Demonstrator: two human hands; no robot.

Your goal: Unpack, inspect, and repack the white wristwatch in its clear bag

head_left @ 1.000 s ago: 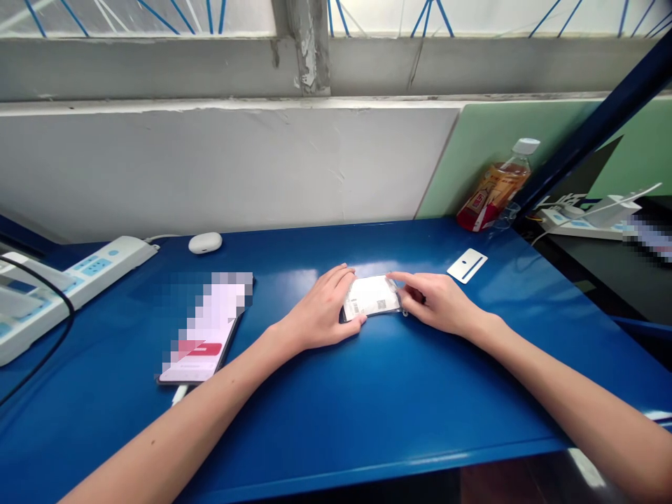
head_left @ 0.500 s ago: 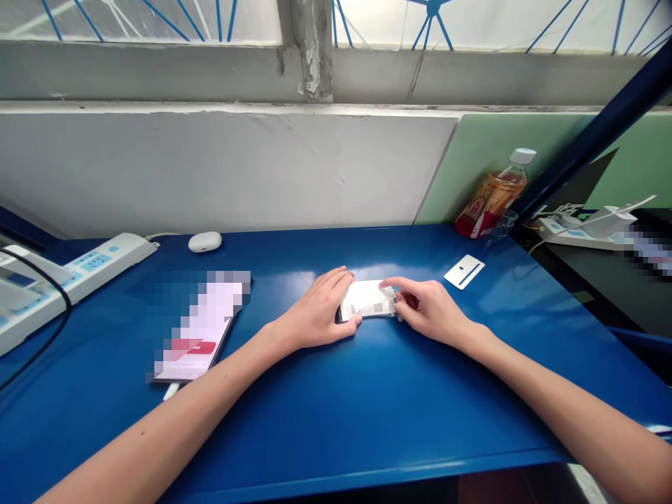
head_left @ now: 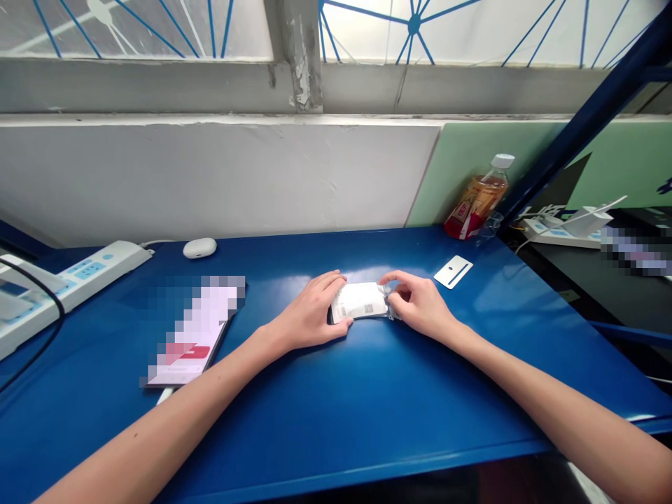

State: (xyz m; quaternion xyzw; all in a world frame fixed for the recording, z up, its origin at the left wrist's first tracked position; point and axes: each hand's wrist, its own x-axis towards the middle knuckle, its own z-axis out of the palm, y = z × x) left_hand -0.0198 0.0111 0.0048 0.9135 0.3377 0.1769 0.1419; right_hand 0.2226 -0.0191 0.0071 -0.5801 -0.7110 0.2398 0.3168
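Both hands met over a small wrapped packet [head_left: 360, 299] on the blue desk [head_left: 341, 406], near the middle of the work surface. The packet lay flat, its white face and printed square code upward. The left hand [head_left: 318, 308] spanned its left end, thumb along the near edge and fingers toward the far edge; this hold presumably served as a brace, keeping so light an object from sliding. It was closed to about the packet's breadth, with the packet between thumb and fingers. The right hand [head_left: 423, 304] stood at the opposite end, thumb and index finger curled to a narrow gap against the crinkled clear wrapping (whether a fold of film was actually pinched cannot be told). This placing probably let one hand steady while the other had fine contact with the loose end.

The phone [head_left: 202, 322] lay to the left, a white plug [head_left: 164, 396] at its near end, likely set there within reach of the power strip [head_left: 87, 271]. The white card [head_left: 453, 271] lay beyond the right hand, apart from it.
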